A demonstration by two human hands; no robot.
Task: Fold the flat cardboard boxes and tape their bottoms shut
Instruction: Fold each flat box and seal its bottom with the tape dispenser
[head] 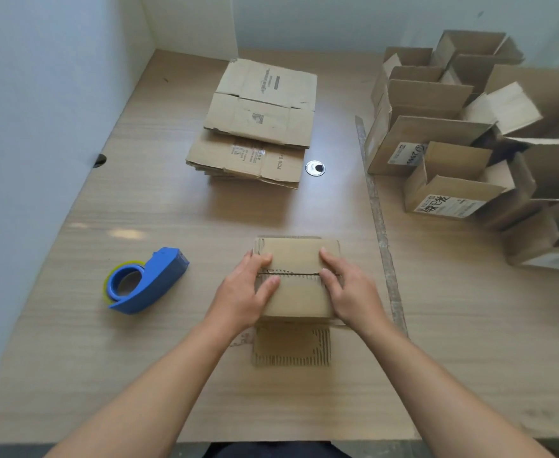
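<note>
Both ends of the seam on the box are covered by the left grip and the right grip. The folded boxes at the right are cut off by the picture's edge. The print on the flat stack is too small to be read, and its lower sheets are hidden beneath the top ones.

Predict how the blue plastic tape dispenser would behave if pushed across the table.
Lying on its side on the wooden table, the blue plastic tape dispenser probably slides, not rolls. Its moulded shell looks stiff, likely light.
</note>
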